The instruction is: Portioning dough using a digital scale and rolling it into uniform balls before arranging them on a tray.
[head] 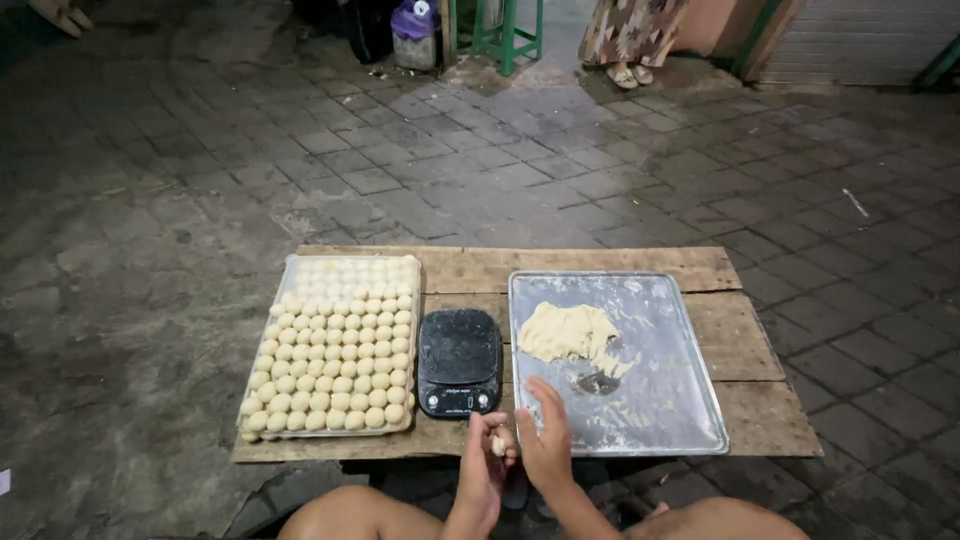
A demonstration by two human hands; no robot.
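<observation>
we're in the rolling step here, shaping a small dough piece between our palms at the near edge of the wooden board. left hand cups under it, right hand is spread flat against it. next move probably wants it set in the tray of dough balls at left, past the black scale; the dough lump sits on the metal tray at right.

Dim paved brick floor around a low wooden table; green stool beyond.
</observation>
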